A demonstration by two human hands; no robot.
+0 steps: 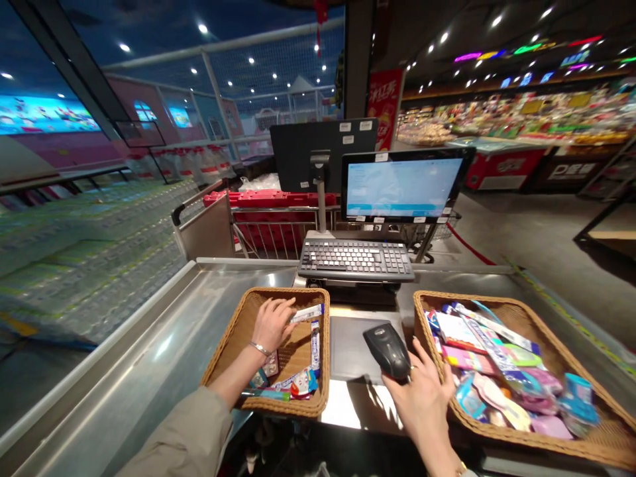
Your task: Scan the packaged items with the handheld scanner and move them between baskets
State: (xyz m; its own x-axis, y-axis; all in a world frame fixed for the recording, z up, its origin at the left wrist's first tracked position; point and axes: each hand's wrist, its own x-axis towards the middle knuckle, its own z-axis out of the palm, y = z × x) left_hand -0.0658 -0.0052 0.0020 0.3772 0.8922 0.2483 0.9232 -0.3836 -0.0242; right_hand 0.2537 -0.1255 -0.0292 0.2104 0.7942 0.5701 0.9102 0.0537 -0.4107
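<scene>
My left hand (272, 323) reaches into the left wicker basket (223, 348) and its fingers rest on a long white toothbrush pack (307, 313). A few other packs lie in that basket, among them a blue and white one (315, 344). My right hand (422, 391) is closed round a black handheld barcode scanner (387, 349), held over the dark counter pad (350, 344) between the two baskets. The right wicker basket (571, 358) is full of several toothbrush packs and small pastel packets (497, 371).
A checkout keyboard (356, 258) and a lit touch screen (402, 187) stand behind the baskets on a steel counter (163, 344). A red shopping trolley (268, 225) sits beyond the counter. Stacked bottled water (74, 265) fills the left; shop aisles lie to the right.
</scene>
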